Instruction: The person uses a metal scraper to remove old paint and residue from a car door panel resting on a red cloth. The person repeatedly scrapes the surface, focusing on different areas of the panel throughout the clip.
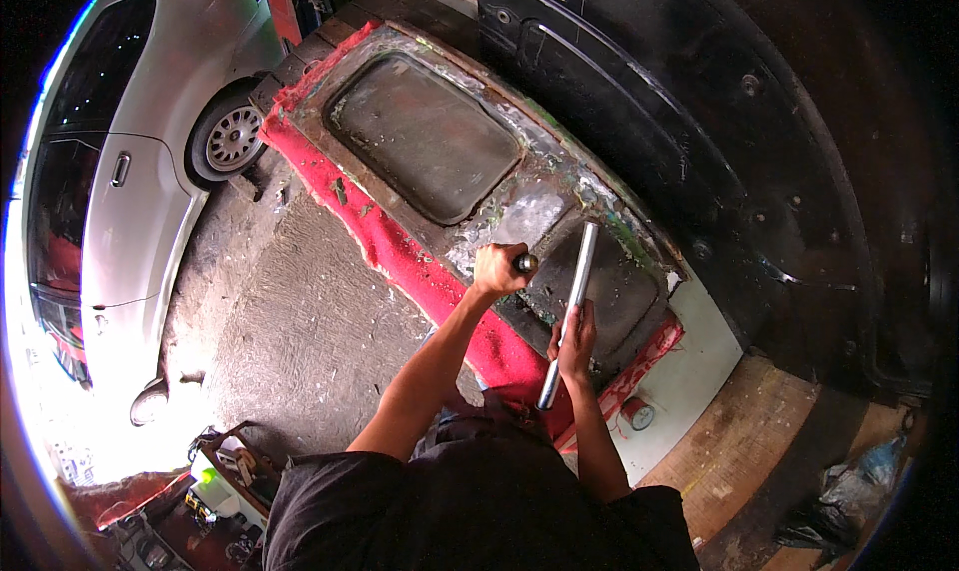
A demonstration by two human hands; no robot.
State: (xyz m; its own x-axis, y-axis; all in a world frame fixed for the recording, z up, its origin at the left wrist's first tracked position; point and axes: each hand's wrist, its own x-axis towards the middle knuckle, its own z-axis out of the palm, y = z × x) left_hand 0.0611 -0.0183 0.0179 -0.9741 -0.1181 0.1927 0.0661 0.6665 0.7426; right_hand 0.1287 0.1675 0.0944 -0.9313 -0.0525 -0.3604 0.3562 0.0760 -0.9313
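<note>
Closest to the lens is a black short-sleeved shirt (470, 511), filling the bottom middle. Far left you've got a silver car (140, 191) with a wheel (233, 138) showing, then some odds and ends (235, 458) down low (too jumbled to sort out), then rough concrete floor (290, 291). Next comes red fuzzy cloth (375, 236) sticking out from under a beat-up metal panel (425, 136), which lies at an angle, all scuffed and patchy. Left hand (501, 269) is over the panel, balled up tight around some tool (525, 263), seen end-on so can't say what kind. Just right of it, a shiny metal tube (578, 281) slants over the panel's near end, with the right hand (573, 343) curled round its lower half, thumb one side, fingers the other. Past that: small round tin (637, 413) on a white board (699, 371), big black panel (639, 121) up top right, and crumpled plastic bags (849, 501) bottom right.
</note>
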